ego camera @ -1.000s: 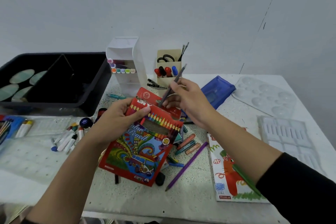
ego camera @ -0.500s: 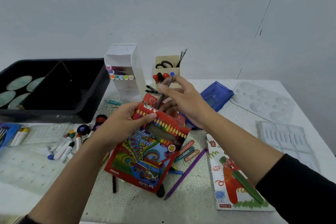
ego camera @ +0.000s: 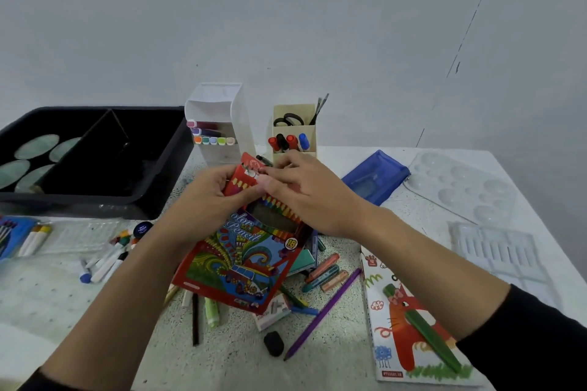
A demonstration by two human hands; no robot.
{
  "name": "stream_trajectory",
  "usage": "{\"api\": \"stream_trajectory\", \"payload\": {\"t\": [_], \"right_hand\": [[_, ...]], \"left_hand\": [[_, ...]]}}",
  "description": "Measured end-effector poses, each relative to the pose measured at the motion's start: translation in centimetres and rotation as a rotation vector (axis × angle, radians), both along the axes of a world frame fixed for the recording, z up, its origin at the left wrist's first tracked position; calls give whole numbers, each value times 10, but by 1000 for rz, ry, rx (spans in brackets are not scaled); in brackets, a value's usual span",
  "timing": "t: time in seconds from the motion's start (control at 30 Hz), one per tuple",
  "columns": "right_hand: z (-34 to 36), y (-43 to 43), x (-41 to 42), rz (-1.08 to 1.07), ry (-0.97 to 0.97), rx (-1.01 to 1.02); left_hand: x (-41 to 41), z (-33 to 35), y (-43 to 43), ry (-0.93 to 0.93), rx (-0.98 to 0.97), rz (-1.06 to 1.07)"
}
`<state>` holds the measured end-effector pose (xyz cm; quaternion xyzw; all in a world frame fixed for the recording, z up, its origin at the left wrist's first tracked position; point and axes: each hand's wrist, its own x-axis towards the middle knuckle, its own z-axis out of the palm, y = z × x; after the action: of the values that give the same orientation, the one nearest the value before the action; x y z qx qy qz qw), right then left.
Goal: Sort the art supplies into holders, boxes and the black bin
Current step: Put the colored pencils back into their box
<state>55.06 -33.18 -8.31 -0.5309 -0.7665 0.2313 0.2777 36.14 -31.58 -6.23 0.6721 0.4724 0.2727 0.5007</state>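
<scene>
A red colour pencil box is held tilted above the table's middle. My left hand grips its upper left edge. My right hand reaches across the box's open top, thumb and fingertips pinching at the red flap. No pencil shows in my right hand. Under and around the box lie a purple pencil, crayons, a green marker and a dark pencil. The black bin stands at the back left, with a white marker holder and a beige holder behind my hands.
Loose markers lie left of the box. A blue pouch and clear plastic trays sit at the right. A colouring book with a green pencil lies front right, near a black cap.
My right hand lowered the grey pencil into the box's open top; the pencil is out of sight now. Both hands meet at the flap.
</scene>
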Motion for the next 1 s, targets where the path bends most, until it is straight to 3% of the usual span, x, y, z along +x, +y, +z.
{"api": "stream_trajectory", "payload": {"t": [0.1,0.23,0.3,0.4,0.5,0.7,0.87,1.0], "right_hand": [[-2,-2,9,13,25,-29],[-13,-23,25,-167,226,324],[-22,-37,37,-84,247,242],[-40,-56,45,245,-27,-64],[-67,-71,43,417,-393,-91],[-89,-71,42,470,-526,-33],[-75,-65,49,423,-374,-192],[-41,-53,58,234,-24,-277]], "left_hand": [[1,-1,-2,-12,2,16],[-2,-4,-3,-61,-13,84],[-7,-6,-3,-58,1,119],[-15,-10,-3,-60,-8,151],[-18,-12,-3,-58,-9,159],[-21,-17,-5,-46,-19,138],[-21,-20,-7,-55,-35,145],[-21,-19,-9,-53,-29,143]]}}
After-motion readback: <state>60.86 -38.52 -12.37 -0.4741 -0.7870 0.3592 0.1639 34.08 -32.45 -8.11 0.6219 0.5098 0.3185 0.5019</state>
